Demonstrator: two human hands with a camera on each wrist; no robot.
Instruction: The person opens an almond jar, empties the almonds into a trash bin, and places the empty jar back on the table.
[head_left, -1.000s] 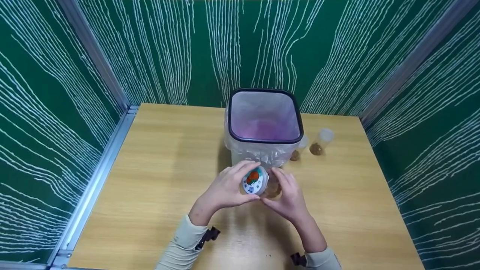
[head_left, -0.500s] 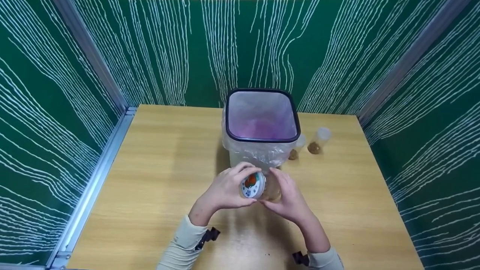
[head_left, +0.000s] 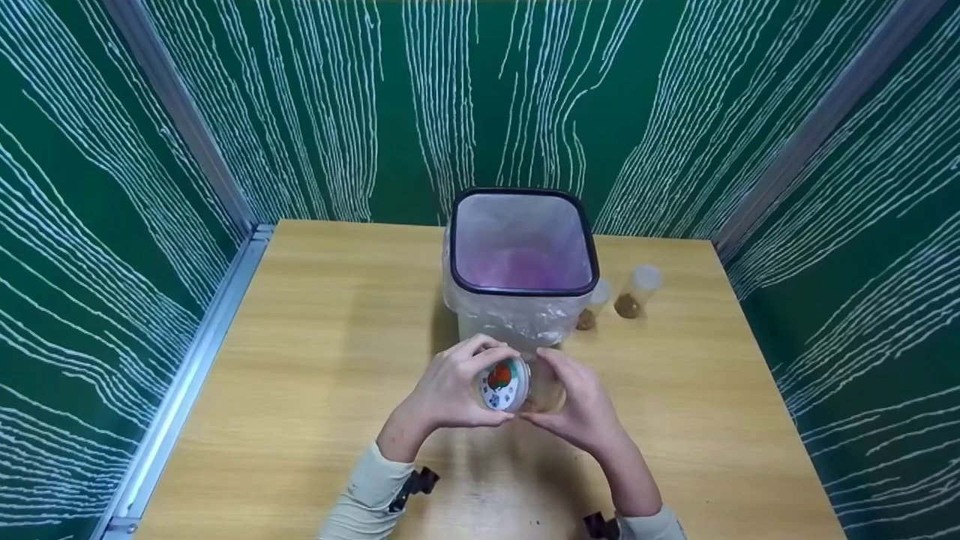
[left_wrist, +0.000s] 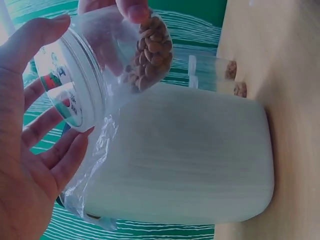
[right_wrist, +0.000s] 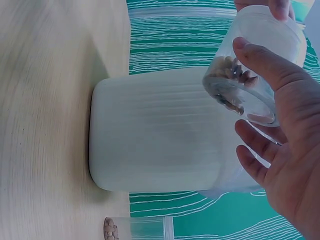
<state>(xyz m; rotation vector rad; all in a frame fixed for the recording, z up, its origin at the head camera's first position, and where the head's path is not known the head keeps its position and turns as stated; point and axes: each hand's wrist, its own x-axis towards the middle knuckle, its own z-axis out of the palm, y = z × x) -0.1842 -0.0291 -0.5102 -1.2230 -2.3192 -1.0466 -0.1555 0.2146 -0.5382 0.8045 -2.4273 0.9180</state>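
A clear plastic jar point(left_wrist: 117, 47) is held tilted in the air between both hands, in front of the bin. Brown oval pellets point(left_wrist: 154, 49) lie gathered toward its bottom end. Its white lid point(head_left: 500, 384), printed with an orange-red fruit picture, faces left. The left hand point(head_left: 450, 388) grips the lid, thumb and fingers around its edge. On the other side, the right hand point(head_left: 583, 405) holds the jar's body near its base, as the right wrist view shows. Part of the jar is hidden behind the fingers in the head view.
Just beyond the hands stands a bin point(head_left: 525, 319) with a black rim and a clear plastic liner. Two more clear jars, one farther right point(head_left: 637, 291) and one partly behind the bin point(head_left: 592, 306), hold brown pellets. Green walls with white lines surround the wooden table point(head_left: 322, 337).
Both hands keep hold of the jar and lid, with only small shifts of the fingers and jar. The whole scene sits slightly lower in the head view.
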